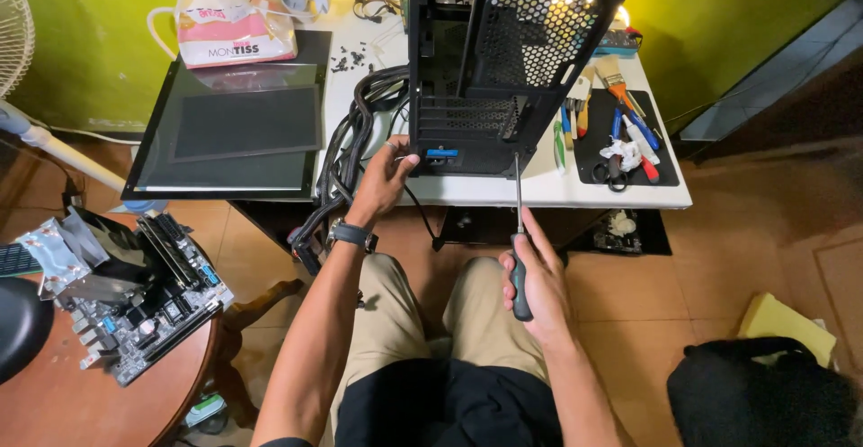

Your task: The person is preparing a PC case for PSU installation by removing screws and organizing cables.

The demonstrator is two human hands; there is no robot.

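A black computer case (485,69) stands on the white table (467,191), its perforated rear panel toward me. My left hand (385,180), with a dark watch on the wrist, grips the case's lower left corner beside a bundle of black cables (352,141). My right hand (532,278) holds a long screwdriver (519,231) by its black handle, the thin shaft pointing up to the case's bottom edge near the table's front.
A dark glass side panel (234,128) lies at the table's left, a plastic bag (235,20) behind it. Brushes and screwdrivers rest on a black mat (629,141) at right. A motherboard (135,290) sits on a round wooden table at lower left. A black bag (764,397) lies at lower right.
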